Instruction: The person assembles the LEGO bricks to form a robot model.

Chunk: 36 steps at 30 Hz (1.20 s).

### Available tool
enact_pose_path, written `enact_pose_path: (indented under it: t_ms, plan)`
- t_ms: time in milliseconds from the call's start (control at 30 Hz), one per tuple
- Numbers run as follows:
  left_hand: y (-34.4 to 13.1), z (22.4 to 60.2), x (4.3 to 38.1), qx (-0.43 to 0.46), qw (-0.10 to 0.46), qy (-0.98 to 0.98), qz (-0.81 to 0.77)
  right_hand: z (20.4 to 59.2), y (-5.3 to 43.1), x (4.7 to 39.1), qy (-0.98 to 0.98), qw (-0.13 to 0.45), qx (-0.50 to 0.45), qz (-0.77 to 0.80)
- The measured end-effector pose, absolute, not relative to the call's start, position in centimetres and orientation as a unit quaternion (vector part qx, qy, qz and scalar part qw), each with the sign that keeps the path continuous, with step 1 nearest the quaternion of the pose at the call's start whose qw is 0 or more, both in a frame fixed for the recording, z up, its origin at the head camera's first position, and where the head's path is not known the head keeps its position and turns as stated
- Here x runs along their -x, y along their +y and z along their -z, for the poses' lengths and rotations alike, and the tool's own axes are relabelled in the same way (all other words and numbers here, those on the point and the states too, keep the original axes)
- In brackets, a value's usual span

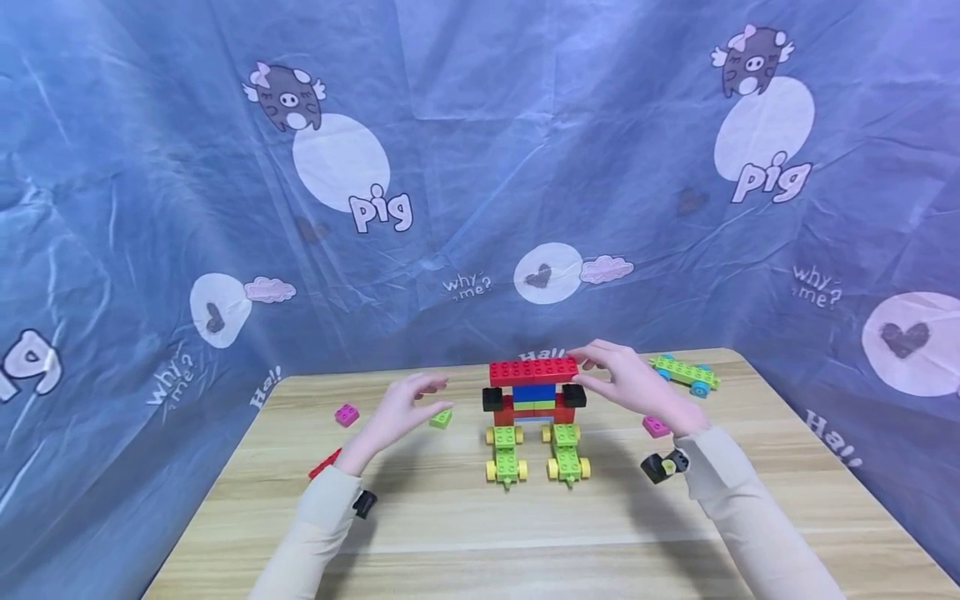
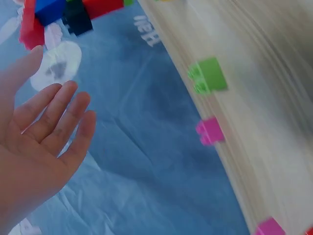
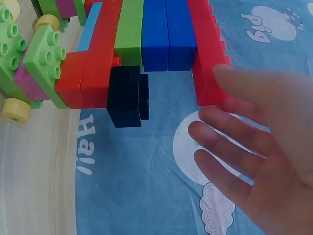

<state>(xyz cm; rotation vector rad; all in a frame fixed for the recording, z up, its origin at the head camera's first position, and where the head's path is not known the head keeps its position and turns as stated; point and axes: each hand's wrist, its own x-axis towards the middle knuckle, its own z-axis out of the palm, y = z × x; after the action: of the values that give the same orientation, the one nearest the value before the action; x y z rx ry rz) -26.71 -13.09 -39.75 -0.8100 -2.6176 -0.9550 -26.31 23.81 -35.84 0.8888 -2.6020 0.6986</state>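
Observation:
A model of building bricks stands mid-table, with a long red brick across its top. Below that are blue bricks, a black brick on the left, another black brick on the right and two green wheeled bases. My right hand is at the long brick's right end; in the right wrist view its thumb overlaps the brick's edge, the fingers loosely extended. Whether it touches is unclear. My left hand hovers left of the model, fingers spread and holding nothing.
A loose green brick and a pink brick lie on the left, near a red piece partly behind the left wrist. On the right lie another pink brick and a green base with blue wheels. Blue cloth hangs behind.

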Motion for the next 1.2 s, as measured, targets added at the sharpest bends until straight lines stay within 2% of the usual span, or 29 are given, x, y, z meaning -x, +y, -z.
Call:
enact_pose_path:
  t_ms: [333,733,1200]
  plan:
    - [-18.6,41.2,26.0,0.231,0.149,-0.922,0.274,35.9,23.9,26.4,-0.901,0.153,-0.316,-0.254]
    - [-23.9,43.6,24.6,0.208,0.104,-0.946,0.226,35.8,23.9,26.5,-0.901,0.151,-0.321,-0.251]
    - [-26.2,44.2,23.3,0.106,0.041,-0.986,0.120,35.8,23.9,26.5,-0.904,0.146,-0.318,-0.247]
